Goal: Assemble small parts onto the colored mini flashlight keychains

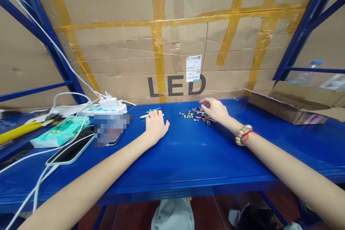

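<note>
Head view. A blue bench (188,158) stands inside a blue steel rack, backed by taped cardboard (172,43) printed "LED" with a white label (193,68).

Left hand (155,126): lies palm down on the bench, fingers loosely curled, gripping nothing. Its fingertips touch a thin silver pen (145,116) lying flat just beyond the knuckles; a green pen (154,110) lies beside that one, farther back.

Right hand (215,110): fingers bent down onto a pile of small metal parts (195,115), some with red and blue bits, at mid-bench near the cardboard. The fingertips touch the pile's right edge; whether they pinch a piece cannot be told. The wrist carries a bead bracelet (243,134) and a red cord.

Left part of the bench: a white power strip (105,108) with a charger and white cables, a green tissue pack (60,132), a phone (71,150) face up at the near edge, and a blurred patch over another item. A yellow object (16,133) lies at far left.

Right part: an open, flat cardboard box (293,102), well apart from the right hand.
</note>
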A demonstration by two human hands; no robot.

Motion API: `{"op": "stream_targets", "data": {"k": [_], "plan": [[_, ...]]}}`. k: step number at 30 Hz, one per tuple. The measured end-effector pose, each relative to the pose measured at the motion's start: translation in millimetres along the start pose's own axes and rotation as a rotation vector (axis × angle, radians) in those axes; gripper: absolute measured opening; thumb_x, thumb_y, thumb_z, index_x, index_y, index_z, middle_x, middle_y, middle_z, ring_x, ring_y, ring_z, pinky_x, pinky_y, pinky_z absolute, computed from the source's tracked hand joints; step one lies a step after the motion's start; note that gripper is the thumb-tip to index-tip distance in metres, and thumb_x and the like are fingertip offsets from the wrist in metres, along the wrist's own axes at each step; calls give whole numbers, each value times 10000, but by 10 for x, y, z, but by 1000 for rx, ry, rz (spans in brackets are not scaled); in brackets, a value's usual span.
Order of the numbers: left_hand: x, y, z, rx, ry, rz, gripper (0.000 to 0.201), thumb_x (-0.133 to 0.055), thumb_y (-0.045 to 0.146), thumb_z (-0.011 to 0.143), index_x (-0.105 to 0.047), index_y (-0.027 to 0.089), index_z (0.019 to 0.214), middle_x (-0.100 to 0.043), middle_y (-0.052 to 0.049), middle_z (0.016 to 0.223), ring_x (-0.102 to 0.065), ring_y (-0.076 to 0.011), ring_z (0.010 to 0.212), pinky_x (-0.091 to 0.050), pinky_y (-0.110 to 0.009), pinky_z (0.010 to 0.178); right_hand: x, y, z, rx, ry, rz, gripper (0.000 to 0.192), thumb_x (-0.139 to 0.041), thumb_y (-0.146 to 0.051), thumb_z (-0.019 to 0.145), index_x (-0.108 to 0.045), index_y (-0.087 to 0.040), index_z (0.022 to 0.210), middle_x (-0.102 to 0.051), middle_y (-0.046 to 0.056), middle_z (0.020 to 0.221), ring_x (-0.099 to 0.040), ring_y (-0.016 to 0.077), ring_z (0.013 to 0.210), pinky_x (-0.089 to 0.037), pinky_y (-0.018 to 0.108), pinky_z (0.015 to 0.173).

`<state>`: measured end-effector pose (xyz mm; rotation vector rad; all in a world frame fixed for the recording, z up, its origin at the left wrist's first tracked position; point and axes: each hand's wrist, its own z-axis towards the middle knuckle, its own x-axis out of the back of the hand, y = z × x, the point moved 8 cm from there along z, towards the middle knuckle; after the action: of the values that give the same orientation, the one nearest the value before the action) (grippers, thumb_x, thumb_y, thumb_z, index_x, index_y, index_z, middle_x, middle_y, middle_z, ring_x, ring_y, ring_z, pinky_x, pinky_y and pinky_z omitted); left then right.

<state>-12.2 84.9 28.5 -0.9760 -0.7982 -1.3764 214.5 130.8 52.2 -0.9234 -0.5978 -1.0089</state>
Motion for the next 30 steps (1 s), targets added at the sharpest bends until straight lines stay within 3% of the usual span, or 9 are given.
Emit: {"op": "stream_targets", "data": {"k": [2,9,14,16,20,22,25,28,30], "plan": [[-45,11,-1,-4,-50,-12,320,-450,255,923,-427,27,1147,-472,-208,1113,-461,-343,1064,-459,-406,817,3,-9,-1,-1,4,14,255,-485,-256,778,-645,-231,975,-665,21,944,-597,182,825,-429,292,661],[-42,199,3,-216,-101,-102,122,-408,111,928,-502,95,1005,-533,-124,994,-554,-262,908,-483,-326,724,-3,-37,-8,7,-2,38,255,-487,-247,771,-635,-233,978,-671,15,933,-597,177,805,-417,283,639],[-15,310,-6,-400,-85,-191,112,-436,90,920,-514,150,974,-531,-48,985,-545,-188,913,-460,-260,815,-12,-46,-12,17,3,40,248,-489,-250,768,-638,-234,964,-672,11,925,-598,172,791,-414,282,633],[3,344,-17,-440,-60,-207,125,-454,104,915,-507,160,1013,-513,-50,1031,-520,-195,965,-431,-275,883,-12,-48,-11,30,12,45,248,-490,-253,765,-637,-232,965,-675,11,920,-600,171,783,-414,283,628],[35,196,9,-225,41,-122,273,-508,207,889,-466,45,1104,-439,-197,1120,-416,-361,1072,-374,-480,920,-11,-49,-13,44,26,47,250,-492,-254,762,-632,-234,968,-679,7,905,-602,169,771,-414,284,622],[18,131,8,-138,42,-88,305,-515,248,888,-482,10,1076,-439,-233,1109,-406,-392,1068,-368,-509,908,-16,-46,-15,39,21,47,249,-491,-255,763,-630,-237,969,-679,3,905,-602,168,771,-414,285,624],[-19,162,7,-178,1,-111,228,-496,219,898,-515,27,1020,-482,-215,1075,-438,-366,1046,-384,-480,907,-19,-48,-19,37,16,51,252,-490,-256,763,-629,-237,971,-679,3,913,-602,170,773,-413,286,620],[-32,200,28,-241,-26,-170,111,-476,123,889,-527,89,982,-543,-135,1003,-480,-302,1014,-409,-404,906,-13,-49,-18,42,25,50,251,-491,-255,760,-632,-235,967,-680,6,909,-602,171,768,-411,286,614],[-34,175,59,-244,-27,-225,134,-428,86,901,-514,129,995,-565,-82,962,-519,-246,959,-440,-335,863,-9,-48,-15,45,30,52,252,-491,-258,759,-633,-235,966,-681,5,903,-602,171,763,-409,286,611]]}}
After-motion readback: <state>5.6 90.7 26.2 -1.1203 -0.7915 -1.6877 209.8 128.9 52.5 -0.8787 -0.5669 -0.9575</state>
